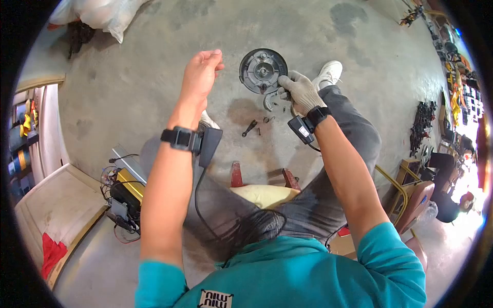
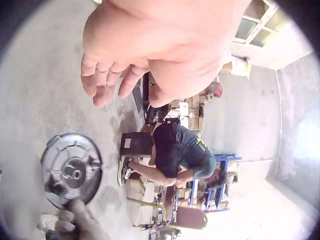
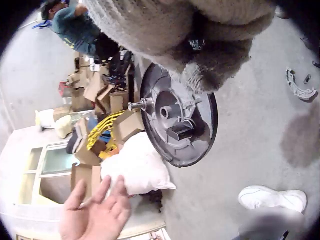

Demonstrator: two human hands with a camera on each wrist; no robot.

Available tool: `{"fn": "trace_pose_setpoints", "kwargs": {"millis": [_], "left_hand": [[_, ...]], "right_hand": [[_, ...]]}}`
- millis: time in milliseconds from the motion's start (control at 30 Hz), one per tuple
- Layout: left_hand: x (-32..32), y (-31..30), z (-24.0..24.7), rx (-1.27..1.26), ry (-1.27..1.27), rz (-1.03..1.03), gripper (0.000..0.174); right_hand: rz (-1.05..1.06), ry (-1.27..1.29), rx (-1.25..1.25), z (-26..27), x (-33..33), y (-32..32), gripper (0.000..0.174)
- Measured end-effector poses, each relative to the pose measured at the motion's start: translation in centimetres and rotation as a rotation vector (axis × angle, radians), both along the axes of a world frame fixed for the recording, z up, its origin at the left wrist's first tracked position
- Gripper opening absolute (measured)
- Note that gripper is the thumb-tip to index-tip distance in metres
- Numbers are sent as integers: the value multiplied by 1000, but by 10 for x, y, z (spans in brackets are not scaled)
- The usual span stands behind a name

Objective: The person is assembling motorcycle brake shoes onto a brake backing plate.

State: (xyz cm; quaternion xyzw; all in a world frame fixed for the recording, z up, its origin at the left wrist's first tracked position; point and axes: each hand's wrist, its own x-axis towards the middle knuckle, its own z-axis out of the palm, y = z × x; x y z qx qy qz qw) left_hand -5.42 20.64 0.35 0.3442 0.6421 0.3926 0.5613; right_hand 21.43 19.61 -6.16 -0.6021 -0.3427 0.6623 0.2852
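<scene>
Head view: bright light entering from far right, whiting out that side; soft shadows lying mid-floor; edges bowing, corners going black. Left wrist view: right side washing out, near-left disc [image 2: 75, 172] blurring slightly. Right wrist view: lower-right patch smearing.

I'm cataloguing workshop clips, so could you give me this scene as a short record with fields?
place: indoor workshop, bare concrete floor
left hand: bare, raised, fingers loosely bent, holding nothing
right hand: gloved, gripping the round plate near its edge
plate state: held up off the floor, hub and fittings visible
loose on floor: curved metal piece, dark lever-like part, several small parts
footwear: white shoe beyond the gloved hand
background: another person, seated
unclear: exact identity of the smallest parts
</scene>
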Motion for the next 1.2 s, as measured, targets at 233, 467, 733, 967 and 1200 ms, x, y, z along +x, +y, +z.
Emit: {"fn": "trace_pose_setpoints", "kwargs": {"millis": [233, 467, 733, 967, 1200], "left_hand": [[7, 0, 43, 69, 62, -125, 22], [15, -5, 52, -55, 112, -315, 21], [24, 0, 58, -160, 134, -398, 17], [24, 1, 54, -178, 183, -469, 19], [23, 1, 51, -163, 200, -500, 19]], "right_hand": [[-58, -93, -213, -126, -10, 29, 20], [-53, -104, -311, -195, -17, 47, 17], [-32, -110, -328, -229, -11, 62, 21], [-14, -66, -356, -250, -6, 67, 19], [40, -135, -288, -244, 1, 63, 24]]}}
